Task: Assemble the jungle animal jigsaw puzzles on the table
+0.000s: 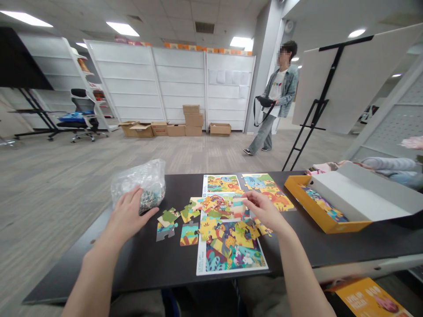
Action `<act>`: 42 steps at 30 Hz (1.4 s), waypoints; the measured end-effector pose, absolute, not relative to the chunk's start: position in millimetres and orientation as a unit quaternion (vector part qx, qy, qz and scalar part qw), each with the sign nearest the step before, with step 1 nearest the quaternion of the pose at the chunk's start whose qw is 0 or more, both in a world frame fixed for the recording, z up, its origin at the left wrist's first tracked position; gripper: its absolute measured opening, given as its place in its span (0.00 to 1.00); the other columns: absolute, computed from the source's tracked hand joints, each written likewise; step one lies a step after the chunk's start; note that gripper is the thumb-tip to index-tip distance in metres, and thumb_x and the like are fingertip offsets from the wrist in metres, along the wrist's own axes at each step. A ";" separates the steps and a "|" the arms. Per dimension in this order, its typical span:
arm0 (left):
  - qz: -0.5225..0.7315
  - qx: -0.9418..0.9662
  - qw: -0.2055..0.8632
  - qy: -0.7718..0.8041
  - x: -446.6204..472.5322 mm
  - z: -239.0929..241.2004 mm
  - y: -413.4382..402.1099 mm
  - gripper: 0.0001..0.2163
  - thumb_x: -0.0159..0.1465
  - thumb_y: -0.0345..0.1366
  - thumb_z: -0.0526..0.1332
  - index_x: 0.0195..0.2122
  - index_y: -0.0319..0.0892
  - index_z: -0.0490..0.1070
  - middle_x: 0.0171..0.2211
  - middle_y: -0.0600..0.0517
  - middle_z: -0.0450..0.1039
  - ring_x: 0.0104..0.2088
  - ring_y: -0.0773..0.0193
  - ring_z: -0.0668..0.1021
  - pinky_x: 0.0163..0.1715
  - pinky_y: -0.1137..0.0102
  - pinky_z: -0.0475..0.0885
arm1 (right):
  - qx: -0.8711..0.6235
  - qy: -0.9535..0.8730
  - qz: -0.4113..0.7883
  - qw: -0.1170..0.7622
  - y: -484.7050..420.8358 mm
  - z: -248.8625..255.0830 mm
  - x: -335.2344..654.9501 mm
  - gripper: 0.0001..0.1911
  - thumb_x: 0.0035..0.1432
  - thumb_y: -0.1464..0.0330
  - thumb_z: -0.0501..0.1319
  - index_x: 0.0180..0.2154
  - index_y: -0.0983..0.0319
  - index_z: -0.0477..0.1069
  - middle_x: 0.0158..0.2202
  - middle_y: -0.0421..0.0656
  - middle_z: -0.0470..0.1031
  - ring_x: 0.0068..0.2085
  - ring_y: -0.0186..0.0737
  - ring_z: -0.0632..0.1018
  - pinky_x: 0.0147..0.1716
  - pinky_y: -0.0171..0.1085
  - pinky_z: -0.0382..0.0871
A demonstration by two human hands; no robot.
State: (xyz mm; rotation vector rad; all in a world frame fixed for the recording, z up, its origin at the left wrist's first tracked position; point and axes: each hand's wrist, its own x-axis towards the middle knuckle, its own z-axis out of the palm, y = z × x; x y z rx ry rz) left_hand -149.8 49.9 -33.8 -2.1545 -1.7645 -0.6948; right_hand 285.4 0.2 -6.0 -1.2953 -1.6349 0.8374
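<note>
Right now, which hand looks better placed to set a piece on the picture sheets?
Probably the right hand: it reaches over the picture sheets, apparently pinching a puzzle piece, while the left hand is at the plastic bag.

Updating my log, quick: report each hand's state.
Left hand: open, resting against the clear plastic bag.
Right hand: fingers closed, apparently pinching a puzzle piece.

Head-worn view, facing forward and down, close above the black table point(148, 268); floor point(132, 155) farther off
</note>
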 end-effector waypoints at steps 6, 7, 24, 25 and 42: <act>-0.235 -0.743 0.097 -0.619 -155.1 -52.4 70.3 0.28 0.61 0.52 0.54 0.55 0.36 0.63 0.60 0.33 0.64 0.61 0.41 0.69 0.60 0.51 0.65 | -0.500 -0.658 0.360 0.434 1.9 -8.1 279.3 0.15 0.63 0.55 0.59 0.39 0.61 0.70 0.31 0.40 0.72 0.32 0.37 0.73 0.32 0.36 0.67; -0.239 -0.744 0.095 -0.616 -156.3 -52.9 73.9 0.27 0.61 0.51 0.53 0.54 0.36 0.64 0.59 0.33 0.65 0.60 0.42 0.69 0.59 0.52 0.66 | -0.495 -0.654 0.368 0.438 2.5 -7.8 277.5 0.15 0.63 0.55 0.59 0.39 0.61 0.70 0.31 0.40 0.72 0.31 0.37 0.73 0.32 0.36 0.67; -0.332 -0.699 0.193 -0.603 -163.0 -13.0 50.2 0.26 0.66 0.49 0.55 0.62 0.42 0.60 0.62 0.39 0.66 0.63 0.43 0.67 0.63 0.50 0.62 | -0.521 -0.656 0.334 0.432 4.7 0.9 259.8 0.14 0.62 0.56 0.59 0.38 0.60 0.70 0.29 0.40 0.70 0.30 0.37 0.71 0.30 0.36 0.64; -0.341 -0.690 0.210 -0.603 -161.9 -7.9 41.9 0.24 0.67 0.48 0.55 0.61 0.42 0.61 0.61 0.40 0.67 0.63 0.44 0.68 0.63 0.50 0.62 | -0.522 -0.656 0.331 0.433 4.1 2.2 260.7 0.14 0.62 0.56 0.59 0.38 0.60 0.70 0.29 0.40 0.71 0.30 0.37 0.71 0.30 0.36 0.65; -0.253 -0.731 -0.031 -0.633 -177.1 4.9 -19.2 0.30 0.51 0.56 0.67 0.49 0.45 0.63 0.42 0.48 0.76 0.43 0.49 0.80 0.43 0.59 0.76 | -0.543 -0.683 0.292 0.393 2.1 -2.4 266.1 0.11 0.62 0.59 0.57 0.38 0.59 0.70 0.31 0.41 0.73 0.32 0.39 0.73 0.32 0.37 0.65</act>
